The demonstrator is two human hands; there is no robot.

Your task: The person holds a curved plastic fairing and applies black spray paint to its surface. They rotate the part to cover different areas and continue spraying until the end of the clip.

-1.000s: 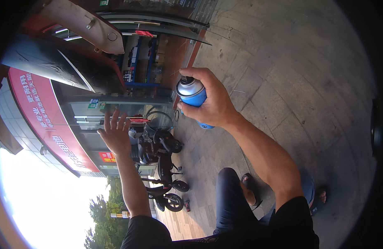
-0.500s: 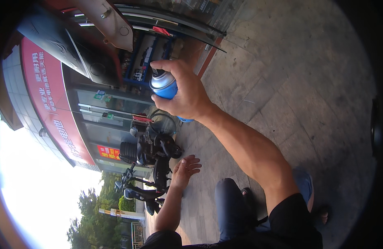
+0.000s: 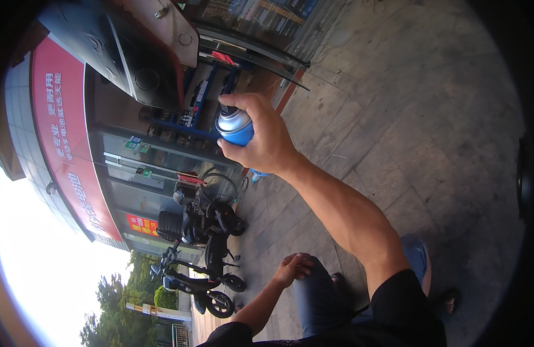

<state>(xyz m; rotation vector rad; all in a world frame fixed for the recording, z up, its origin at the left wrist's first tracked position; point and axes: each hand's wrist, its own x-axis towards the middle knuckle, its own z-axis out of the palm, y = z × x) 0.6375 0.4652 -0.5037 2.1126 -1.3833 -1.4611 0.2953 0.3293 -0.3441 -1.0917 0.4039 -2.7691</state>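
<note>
Gripping the blue cylindrical metal spray can (image 3: 235, 126) firmly at upper centre, right hand (image 3: 265, 139) should keep it steady, forefinger on nozzle; left hand (image 3: 293, 267) rests empty on knee.

Spray can (image 3: 235, 127): smooth metal, with a glossy blue body and a bright silvery dome catching the light. Paving (image 3: 405, 115): matt grey stone slabs, rough and dusty, with visible joints. Shopfront glazing (image 3: 145, 168): glossy, reflective glass. Scooters (image 3: 203, 231): shiny black plastic panels. Trousers (image 3: 319, 301): matt blue cloth. Rusty-brown panel (image 3: 174, 29) overhead: dull painted metal.
</note>
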